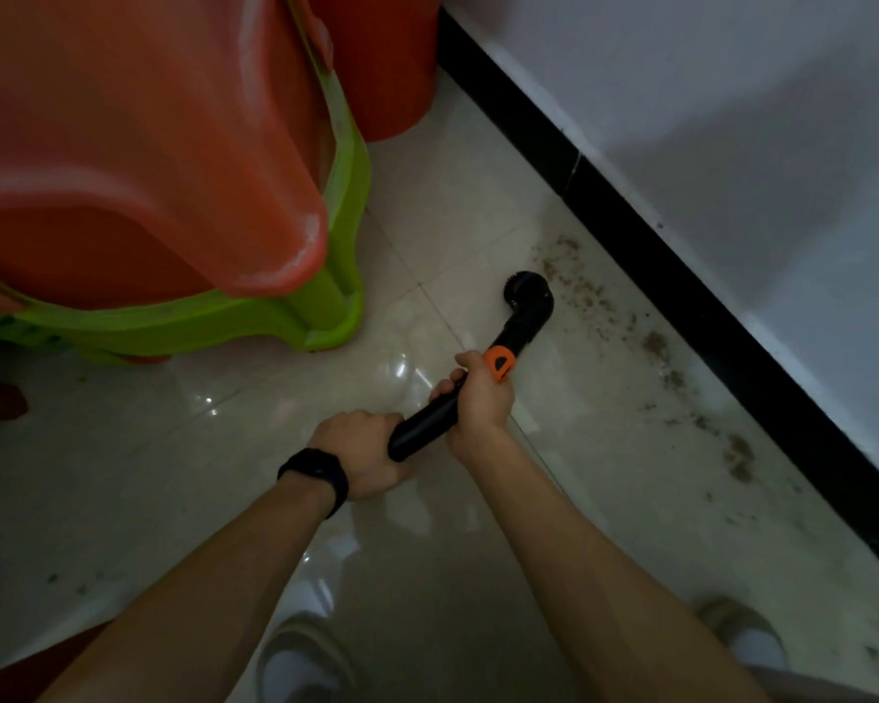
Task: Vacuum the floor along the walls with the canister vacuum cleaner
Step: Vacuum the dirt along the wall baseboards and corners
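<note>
Beside the black skirting [630,235], head view: I hold the vacuum wand [427,428] in both hands. My right hand [480,398] is wrapped round it just behind the orange collar [498,360]. My left hand [361,449] grips its rear end, farther from the skirting. The round brush nozzle [526,291] sits on the floor near the skirting, at the edge of a band of dirt [655,347] lying along it. Recommendation: set the brush flat, draw it slowly along the skirting's foot, and overlap passes. The canister is not in view.
</note>
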The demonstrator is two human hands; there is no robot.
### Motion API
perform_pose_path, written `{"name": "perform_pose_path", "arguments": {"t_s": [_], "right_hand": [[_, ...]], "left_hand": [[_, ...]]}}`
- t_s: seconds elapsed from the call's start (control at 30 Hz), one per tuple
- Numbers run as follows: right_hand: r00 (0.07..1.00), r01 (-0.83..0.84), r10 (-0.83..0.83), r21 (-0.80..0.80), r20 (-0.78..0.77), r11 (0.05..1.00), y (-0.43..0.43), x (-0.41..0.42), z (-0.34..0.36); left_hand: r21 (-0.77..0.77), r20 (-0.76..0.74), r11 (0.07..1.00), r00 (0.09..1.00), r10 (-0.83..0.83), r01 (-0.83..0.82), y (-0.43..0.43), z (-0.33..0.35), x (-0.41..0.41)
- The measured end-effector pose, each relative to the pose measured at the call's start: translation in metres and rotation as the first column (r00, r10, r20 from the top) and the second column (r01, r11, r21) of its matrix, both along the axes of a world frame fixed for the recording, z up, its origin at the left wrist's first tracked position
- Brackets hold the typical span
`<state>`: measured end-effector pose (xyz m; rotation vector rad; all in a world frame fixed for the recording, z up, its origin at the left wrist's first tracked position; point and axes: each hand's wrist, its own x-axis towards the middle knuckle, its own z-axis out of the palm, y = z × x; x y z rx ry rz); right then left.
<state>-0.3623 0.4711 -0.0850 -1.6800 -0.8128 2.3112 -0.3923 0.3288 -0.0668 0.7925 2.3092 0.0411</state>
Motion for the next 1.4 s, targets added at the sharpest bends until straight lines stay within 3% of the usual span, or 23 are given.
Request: {"name": "perform_pose_path", "arguments": {"t_s": [0.27, 0.63, 0.93, 1.23, 1.4], "right_hand": [[0.998, -0.035, 0.038, 0.054, -0.043, 0.998, 0.029, -0.025, 0.003], [0.999, 0.026, -0.023, 0.117, -0.022, 0.993, 0.064, -0.036, -0.004], [0.998, 0.066, -0.062, 0.133, -0.033, 0.989, 0.093, -0.048, -0.007], [0.998, -0.035, 0.044, 0.176, -0.048, 0.984, 0.116, -0.063, -0.010], [0.983, -0.061, 0.072, 0.071, -0.171, 0.996, 0.124, -0.065, -0.009]], "left_hand": [[0.034, -0.103, 0.999, 0.994, 0.041, -0.038, 0.032, -0.001, -0.013], [0.161, -0.087, 0.985, 0.993, 0.076, -0.061, 0.061, -0.009, -0.020], [0.223, -0.291, 0.970, 0.956, -0.029, 0.098, 0.087, -0.016, -0.019], [0.269, -0.086, 0.963, 0.995, 0.056, -0.031, 0.112, -0.017, -0.031], [0.287, -0.082, 0.957, 0.994, 0.068, -0.041, 0.111, -0.009, -0.034]]}}
